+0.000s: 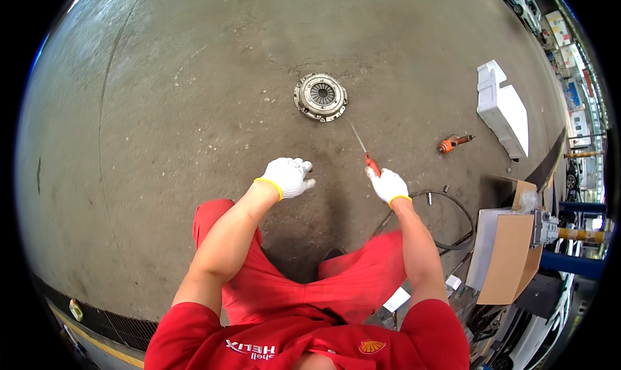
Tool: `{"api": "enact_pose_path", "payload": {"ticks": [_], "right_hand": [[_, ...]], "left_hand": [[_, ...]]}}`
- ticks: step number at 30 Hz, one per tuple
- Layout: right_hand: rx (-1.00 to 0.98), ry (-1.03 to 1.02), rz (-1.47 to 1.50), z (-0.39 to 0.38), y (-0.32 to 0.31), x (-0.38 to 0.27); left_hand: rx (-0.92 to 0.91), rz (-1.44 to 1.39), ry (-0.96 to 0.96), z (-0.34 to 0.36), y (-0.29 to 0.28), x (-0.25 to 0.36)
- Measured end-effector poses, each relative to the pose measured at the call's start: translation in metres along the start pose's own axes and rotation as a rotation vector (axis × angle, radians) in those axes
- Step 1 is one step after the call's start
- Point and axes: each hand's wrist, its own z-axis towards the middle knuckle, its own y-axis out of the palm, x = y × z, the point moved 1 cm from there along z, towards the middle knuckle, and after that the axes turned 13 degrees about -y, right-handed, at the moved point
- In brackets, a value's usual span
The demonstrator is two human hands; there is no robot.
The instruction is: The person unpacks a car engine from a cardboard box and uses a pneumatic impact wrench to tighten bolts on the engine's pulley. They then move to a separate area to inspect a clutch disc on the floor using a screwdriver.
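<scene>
My right hand (390,185), in a white knit glove with a yellow cuff, is closed around the red handle of a screwdriver (369,161). Its long metal shaft points up and left toward a clutch pressure plate (321,97). This round metal part lies flat on the concrete floor, its spring fingers facing up, and the screwdriver's tip is apart from it. Nearer to me, my left hand (288,177) wears a matching glove. Its fingers are loosely curled, with a gap between them and the thumb, and I see nothing in it.
Right of the plate lies an orange power tool (455,143), with a white foam block (503,108) beyond it. A black hose (467,216) curves beside my right forearm. An open cardboard box (508,257) stands at the right. The floor (194,98) has cracks and pale specks.
</scene>
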Motion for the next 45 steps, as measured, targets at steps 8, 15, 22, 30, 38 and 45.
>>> {"api": "enact_pose_path", "payload": {"ticks": [8, 15, 22, 30, 38, 45], "right_hand": [[-0.049, -0.148, 0.017, -0.025, 0.019, -0.022], [-0.122, -0.211, -0.082, -0.007, 0.018, -0.039], [-0.048, -0.261, -0.108, 0.010, 0.027, -0.064], [-0.009, -0.214, -0.063, 0.017, 0.018, -0.080], [0.063, -0.010, 0.063, 0.026, -0.002, -0.024], [0.153, -0.035, 0.076, 0.052, 0.016, -0.001]], "left_hand": [[-0.047, 0.029, 0.135, 0.000, 0.016, 0.019], [-0.023, 0.030, 0.107, -0.003, 0.013, 0.009], [-0.028, 0.040, 0.091, -0.001, 0.012, 0.006], [-0.056, 0.048, 0.056, 0.004, 0.006, -0.001], [-0.101, 0.044, 0.055, 0.008, 0.007, -0.003], [-0.048, -0.012, 0.063, 0.015, 0.010, 0.004]]}}
